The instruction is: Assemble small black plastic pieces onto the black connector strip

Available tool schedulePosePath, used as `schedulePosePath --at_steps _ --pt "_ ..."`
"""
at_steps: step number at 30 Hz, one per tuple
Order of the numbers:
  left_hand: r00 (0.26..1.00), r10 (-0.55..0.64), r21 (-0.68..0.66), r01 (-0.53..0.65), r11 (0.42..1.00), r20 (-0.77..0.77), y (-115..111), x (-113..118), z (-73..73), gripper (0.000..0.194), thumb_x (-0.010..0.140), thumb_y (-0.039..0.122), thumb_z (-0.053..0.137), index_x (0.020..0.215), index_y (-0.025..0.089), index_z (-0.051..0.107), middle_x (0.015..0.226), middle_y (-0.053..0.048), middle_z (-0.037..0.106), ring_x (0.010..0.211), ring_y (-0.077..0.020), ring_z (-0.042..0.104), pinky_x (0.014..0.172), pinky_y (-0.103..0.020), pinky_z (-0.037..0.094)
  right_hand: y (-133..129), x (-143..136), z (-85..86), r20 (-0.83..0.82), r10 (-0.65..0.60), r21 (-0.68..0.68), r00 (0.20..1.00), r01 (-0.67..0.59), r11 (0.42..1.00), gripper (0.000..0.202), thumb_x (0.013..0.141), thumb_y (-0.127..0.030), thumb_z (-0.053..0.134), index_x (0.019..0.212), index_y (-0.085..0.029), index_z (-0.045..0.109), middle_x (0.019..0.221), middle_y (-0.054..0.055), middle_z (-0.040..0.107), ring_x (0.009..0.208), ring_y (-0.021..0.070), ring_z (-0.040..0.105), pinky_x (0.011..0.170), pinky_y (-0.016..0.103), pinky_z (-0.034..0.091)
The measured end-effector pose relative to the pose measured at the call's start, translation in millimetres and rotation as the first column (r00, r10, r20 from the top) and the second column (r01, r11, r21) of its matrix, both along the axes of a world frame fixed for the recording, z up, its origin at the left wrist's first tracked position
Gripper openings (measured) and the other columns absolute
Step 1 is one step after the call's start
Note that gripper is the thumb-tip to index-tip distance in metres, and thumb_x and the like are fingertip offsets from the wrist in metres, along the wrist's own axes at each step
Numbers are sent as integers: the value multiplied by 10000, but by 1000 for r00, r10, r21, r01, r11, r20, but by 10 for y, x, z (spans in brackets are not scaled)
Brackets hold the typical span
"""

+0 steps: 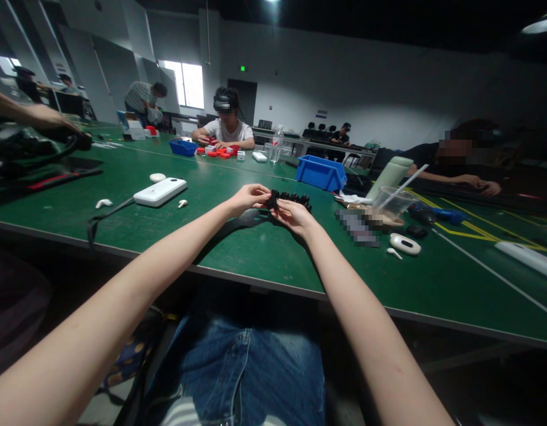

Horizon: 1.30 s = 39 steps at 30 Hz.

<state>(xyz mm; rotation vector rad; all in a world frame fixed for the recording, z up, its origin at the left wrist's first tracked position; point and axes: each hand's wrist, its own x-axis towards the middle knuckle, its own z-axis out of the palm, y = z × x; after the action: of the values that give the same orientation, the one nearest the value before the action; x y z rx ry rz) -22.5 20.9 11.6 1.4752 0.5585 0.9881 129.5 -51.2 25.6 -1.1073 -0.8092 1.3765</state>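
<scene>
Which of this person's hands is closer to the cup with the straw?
Right. The right hand, fingers at the black part, is left of the cup, apart from it; the left hand, pinching that part, sits farther left.

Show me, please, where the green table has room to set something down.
The green table looks bare between the left hand and the nearest earbud, and right of the right forearm, on the near side of the white case. It is crowded right of the blue bin, around the tumbler and plastic cup.
</scene>
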Motion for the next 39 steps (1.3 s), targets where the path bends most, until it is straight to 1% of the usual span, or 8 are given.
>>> schedulePosePath --at_steps 5,8,11,16,19,26,30,39 --pt "1000 13 -33 -12 999 14 -53 34 -4 354 592 303 813 819 114 619 750 -19 640 692 -110 624 785 -327 499 33 0 -35 20 -17 8 1000 17 1000 137 818 -3 534 782 -119 597 588 15 640 522 82 624 548 170 528" --pt "999 40 -90 -39 995 13 -75 76 7 266 644 254 783 792 110 616 745 -18 638 654 -96 620 762 -300 504 65 9 -63 33 -18 19 999 18 1000 127 803 5 555 793 -114 598 592 17 646 513 84 627 524 166 517" --pt "998 65 -161 -60 985 23 -94 118 28 211 718 270 729 787 109 610 733 -22 637 609 -83 612 698 -254 503 101 20 -97 50 -80 43 996 78 996 140 767 18 596 790 -120 592 580 8 639 499 86 619 530 182 520" --pt "999 10 -190 -4 982 31 -119 116 38 339 675 389 751 807 104 622 760 -43 658 627 -96 629 698 -255 515 139 29 -149 159 -189 131 969 169 977 162 716 17 650 757 -127 589 599 -2 636 517 95 616 598 249 551" --pt "1000 10 -175 -10 985 -3 -118 92 24 385 612 354 801 854 107 631 750 -40 667 637 -113 639 719 -284 522 152 34 -180 235 -211 224 949 159 962 169 693 15 664 738 -129 587 637 -5 640 550 94 617 639 275 558" --pt "993 118 -221 -119 968 -17 -89 93 36 183 686 156 745 809 108 618 649 -15 642 530 -86 597 632 -243 514 159 48 -215 264 -124 275 957 49 960 256 627 35 685 779 -149 591 676 -15 651 637 101 640 685 280 563" --pt "991 129 -221 -130 967 -18 -96 94 46 170 687 163 745 794 107 625 665 -17 637 525 -84 582 637 -252 516 135 43 -197 279 -117 263 953 42 964 292 604 44 699 796 -148 592 692 -14 653 620 95 635 697 283 559" --pt "990 143 -196 -142 970 -9 -54 78 36 191 706 200 731 853 116 643 695 -18 633 533 -77 570 667 -267 510 49 -19 -113 222 -104 180 970 64 982 252 668 35 683 774 -146 544 604 -26 622 542 96 631 642 253 562"
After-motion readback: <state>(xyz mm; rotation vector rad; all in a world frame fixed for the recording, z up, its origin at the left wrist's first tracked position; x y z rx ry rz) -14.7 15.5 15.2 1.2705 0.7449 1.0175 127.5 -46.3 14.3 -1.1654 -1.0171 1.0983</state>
